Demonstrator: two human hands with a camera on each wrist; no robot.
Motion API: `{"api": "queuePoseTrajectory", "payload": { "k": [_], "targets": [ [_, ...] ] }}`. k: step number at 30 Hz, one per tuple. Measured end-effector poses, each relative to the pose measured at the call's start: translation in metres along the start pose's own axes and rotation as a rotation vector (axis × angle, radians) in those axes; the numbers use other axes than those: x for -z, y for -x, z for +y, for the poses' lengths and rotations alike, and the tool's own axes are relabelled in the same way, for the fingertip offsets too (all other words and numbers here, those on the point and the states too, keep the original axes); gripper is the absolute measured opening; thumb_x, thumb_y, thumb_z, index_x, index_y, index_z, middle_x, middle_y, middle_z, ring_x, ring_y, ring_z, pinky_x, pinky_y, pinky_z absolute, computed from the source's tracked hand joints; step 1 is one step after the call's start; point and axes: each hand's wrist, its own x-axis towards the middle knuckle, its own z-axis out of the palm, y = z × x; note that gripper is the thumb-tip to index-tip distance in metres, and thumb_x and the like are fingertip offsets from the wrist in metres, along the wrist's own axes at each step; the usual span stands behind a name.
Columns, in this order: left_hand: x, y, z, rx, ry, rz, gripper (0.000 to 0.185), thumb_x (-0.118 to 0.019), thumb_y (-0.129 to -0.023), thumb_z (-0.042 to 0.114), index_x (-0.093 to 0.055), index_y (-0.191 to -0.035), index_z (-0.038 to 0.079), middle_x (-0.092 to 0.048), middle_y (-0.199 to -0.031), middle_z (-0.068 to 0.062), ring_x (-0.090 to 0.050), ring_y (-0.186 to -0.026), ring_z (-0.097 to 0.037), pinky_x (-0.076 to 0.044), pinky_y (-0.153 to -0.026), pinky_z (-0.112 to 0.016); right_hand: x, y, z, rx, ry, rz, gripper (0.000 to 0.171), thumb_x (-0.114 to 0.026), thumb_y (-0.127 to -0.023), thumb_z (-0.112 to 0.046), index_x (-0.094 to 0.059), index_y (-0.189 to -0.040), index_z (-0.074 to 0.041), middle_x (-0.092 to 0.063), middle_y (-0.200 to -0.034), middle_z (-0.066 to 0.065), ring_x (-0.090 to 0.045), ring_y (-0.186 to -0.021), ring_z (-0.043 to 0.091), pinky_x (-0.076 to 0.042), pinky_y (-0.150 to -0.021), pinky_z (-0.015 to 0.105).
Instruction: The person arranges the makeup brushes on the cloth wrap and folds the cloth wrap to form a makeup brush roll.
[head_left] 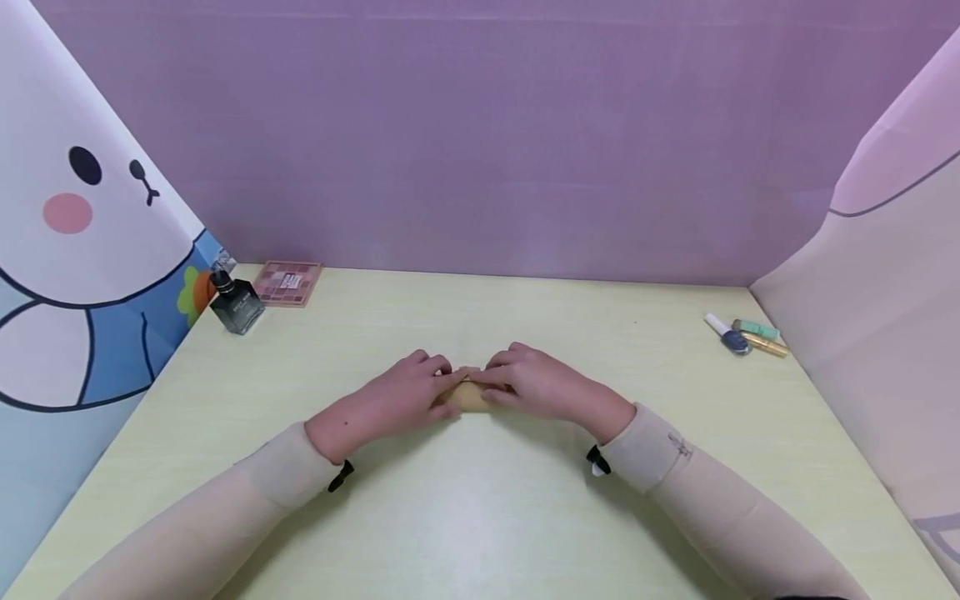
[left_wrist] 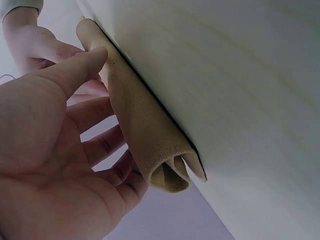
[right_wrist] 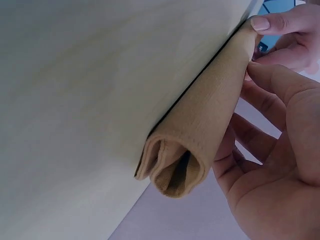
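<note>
Both hands (head_left: 468,390) cup a rolled tan cloth (left_wrist: 145,135), mostly hiding it.

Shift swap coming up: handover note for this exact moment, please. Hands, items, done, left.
Left hand: fingers and thumb on the rolled tan cloth at mid-table.
Right hand: fingers on the same roll from the other end.
Done: cloth is rolled into a tube, lying on the table.
Left: cannot tell whether rolling is complete; the roll is not set aside.
Untouched: dark bottle, palette, small tubes.
</note>
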Motion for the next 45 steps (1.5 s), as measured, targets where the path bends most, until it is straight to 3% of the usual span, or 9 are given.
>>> {"api": "queuePoseTrajectory", "payload": {
  "k": [6,13,24,30,34,39,45],
  "targets": [
    [0.0,0.0,0.001,0.015,0.029,-0.019,0.064,-0.067,-0.106,0.044,-0.053,-0.158,0.009,-0.068,-0.138,-0.012,-0.06,-0.117,-0.03,-0.054,-0.1,-0.043,0.001,-0.003,-0.002,-0.015,-0.009,-0.028,0.04,-0.065,-0.108,-0.031,-0.067,-0.146,-0.016,-0.076,-0.131,0.005,-0.068,-0.115,0.023,-0.053,-0.113,0.043],
    [0.005,0.002,0.001,0.016,0.076,-0.032,0.062,-0.067,-0.106,0.042,-0.054,-0.157,0.008,-0.069,-0.141,-0.014,-0.061,-0.123,-0.032,-0.056,-0.104,-0.046,0.004,-0.003,-0.002,-0.045,-0.08,-0.06,0.043,-0.068,-0.107,-0.031,-0.065,-0.148,-0.018,-0.075,-0.131,0.003,-0.062,-0.107,0.019,-0.056,-0.096,0.036],
    [0.006,-0.001,0.002,0.024,0.085,-0.051,0.062,-0.069,-0.105,0.043,-0.056,-0.155,0.01,-0.068,-0.133,-0.011,-0.058,-0.114,-0.027,-0.054,-0.096,-0.04,0.011,-0.008,-0.003,-0.088,-0.107,-0.123,0.046,-0.074,-0.103,-0.03,-0.067,-0.146,-0.015,-0.073,-0.121,0.002,-0.059,-0.103,0.016,-0.056,-0.09,0.031],
    [0.007,0.0,-0.001,0.017,0.057,-0.05,0.06,-0.069,-0.105,0.039,-0.055,-0.156,0.011,-0.068,-0.139,-0.012,-0.061,-0.122,-0.031,-0.055,-0.103,-0.045,0.01,-0.006,-0.002,-0.074,-0.082,-0.134,0.05,-0.074,-0.103,-0.031,-0.064,-0.149,-0.016,-0.074,-0.129,0.005,-0.06,-0.11,0.019,-0.057,-0.095,0.034],
    [0.009,0.003,-0.006,-0.002,0.042,-0.038,0.056,-0.07,-0.105,0.033,-0.058,-0.153,0.008,-0.068,-0.144,-0.013,-0.062,-0.129,-0.035,-0.054,-0.11,-0.051,0.012,-0.002,-0.001,-0.058,-0.007,-0.126,0.049,-0.074,-0.102,-0.033,-0.066,-0.147,-0.015,-0.075,-0.135,0.005,-0.062,-0.117,0.022,-0.057,-0.101,0.037],
    [0.012,0.011,-0.016,0.005,0.089,-0.063,0.052,-0.07,-0.105,0.028,-0.061,-0.151,0.006,-0.063,-0.153,-0.018,-0.06,-0.14,-0.04,-0.051,-0.119,-0.055,0.016,0.009,0.0,-0.054,0.092,-0.119,0.045,-0.075,-0.101,-0.034,-0.071,-0.142,-0.013,-0.077,-0.131,0.007,-0.064,-0.116,0.025,-0.056,-0.104,0.041],
    [0.008,0.017,-0.024,-0.031,0.107,-0.039,0.048,-0.071,-0.104,0.023,-0.063,-0.149,0.006,-0.065,-0.15,-0.021,-0.064,-0.137,-0.039,-0.055,-0.116,-0.051,0.016,0.022,0.002,-0.077,0.071,-0.119,0.049,-0.076,-0.101,-0.03,-0.067,-0.147,-0.019,-0.077,-0.131,0.01,-0.07,-0.115,0.029,-0.058,-0.103,0.045]
  ]
}}
